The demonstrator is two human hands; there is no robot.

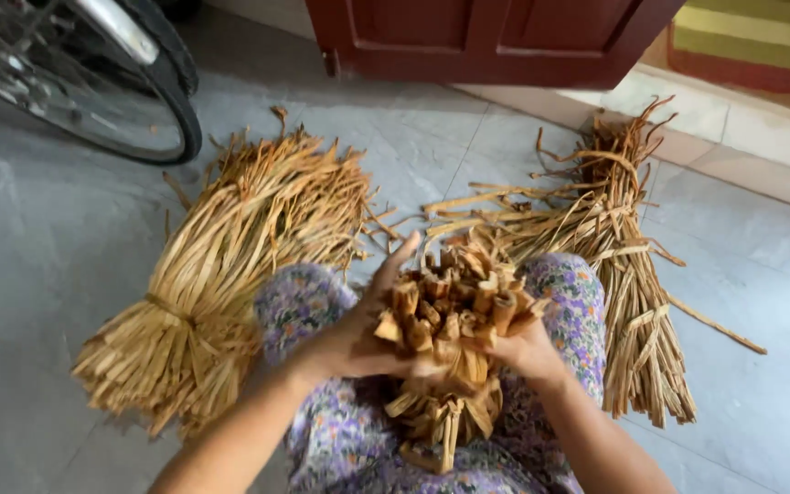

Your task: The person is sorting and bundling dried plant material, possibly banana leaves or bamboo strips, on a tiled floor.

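Straw-coloured dried strips, short and stiff, form a small bunch (pixel 445 316) held upright over the person's lap, cut ends facing the camera, with a few looser strips hanging below it between the knees. The left hand (pixel 358 334) wraps the bunch from its left side, fingers (pixel 393 265) curled up along the strips with one fingertip raised above the ends; the right hand (pixel 528 348) clasps the opposite side, mostly hidden behind the bunch, so both hands are grasping the same bundle between them. The picture is a little blurred around the hands, and finer details of the grip cannot be made out. Beneath the hands lies the person's clothing, a purple floral fabric (pixel 308 302) stretched over both knees. Just beside the left knee rests a large tied sheaf (pixel 230 265) of the same dried material, bound near its lower end and fanning out toward the upper part of the view. Beside the right knee lies a thinner, looser sheaf (pixel 628 302), its strands splayed and some bent stalks sticking out at the far end. All of this sits on a grey tiled floor (pixel 38 274). At the top left a bicycle wheel (pixel 153 110) stands on the floor, and at the top a dark red wooden door (pixel 486 37) rises above a pale step (pixel 742 137).
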